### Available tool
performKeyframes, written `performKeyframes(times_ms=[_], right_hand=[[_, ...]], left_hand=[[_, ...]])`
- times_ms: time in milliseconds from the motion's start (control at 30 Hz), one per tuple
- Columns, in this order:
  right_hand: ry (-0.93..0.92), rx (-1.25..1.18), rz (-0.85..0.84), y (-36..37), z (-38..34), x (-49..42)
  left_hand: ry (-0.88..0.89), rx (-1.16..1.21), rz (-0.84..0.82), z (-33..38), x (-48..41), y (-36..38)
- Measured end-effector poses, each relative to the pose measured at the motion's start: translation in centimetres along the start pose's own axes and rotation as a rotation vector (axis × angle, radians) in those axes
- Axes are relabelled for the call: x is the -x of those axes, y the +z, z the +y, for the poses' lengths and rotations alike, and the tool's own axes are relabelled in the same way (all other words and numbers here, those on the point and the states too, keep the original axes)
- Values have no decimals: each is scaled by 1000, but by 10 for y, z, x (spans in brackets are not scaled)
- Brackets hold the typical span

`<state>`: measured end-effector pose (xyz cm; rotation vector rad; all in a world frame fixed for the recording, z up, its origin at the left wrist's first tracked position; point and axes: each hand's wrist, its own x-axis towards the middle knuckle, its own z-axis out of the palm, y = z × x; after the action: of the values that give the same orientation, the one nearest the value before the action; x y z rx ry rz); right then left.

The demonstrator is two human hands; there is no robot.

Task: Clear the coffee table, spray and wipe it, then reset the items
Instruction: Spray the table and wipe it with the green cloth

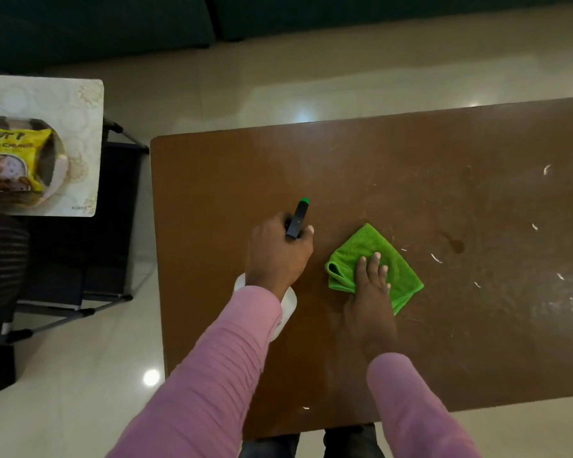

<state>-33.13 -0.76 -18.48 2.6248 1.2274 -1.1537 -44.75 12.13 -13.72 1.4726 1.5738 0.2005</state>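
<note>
The left hand (pixel 278 256) is gripping the spray bottle (pixel 297 219) above the brown worktop (pixel 444 325), nozzle pointing away from the person. Beside it, the right hand (pixel 371 285) is pressing flat, fingers straight, on the green microfibre cloth (pixel 401 276), which is lying on the worktop near white specks (pixel 435 258).

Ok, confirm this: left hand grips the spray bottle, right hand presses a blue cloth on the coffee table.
Wrong colour: the head view shows the cloth is green, not blue. Otherwise right: left hand grips the spray bottle, right hand presses the cloth on the coffee table.
</note>
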Motion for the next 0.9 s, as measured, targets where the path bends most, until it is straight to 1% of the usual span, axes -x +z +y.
performKeyframes(times_ms=[167, 333, 467, 600, 767, 900], right_hand=[[-5, -20, -15, 2, 1, 0], [-16, -17, -19, 7, 5, -2], [-16, -37, -13, 14, 9, -6], [-8, -54, -12, 17, 10, -7], [-15, -86, 20, 24, 10, -5], [-19, -35, 75, 36, 12, -6]], left_hand=[[-28, -47, 68, 15, -13, 11], [26, -1, -52, 33, -17, 24], [21, -15, -84, 51, -17, 38], [45, -20, -150, 65, -18, 54], [93, -10, -152, 81, -20, 67], [106, -45, -175, 88, -20, 75]])
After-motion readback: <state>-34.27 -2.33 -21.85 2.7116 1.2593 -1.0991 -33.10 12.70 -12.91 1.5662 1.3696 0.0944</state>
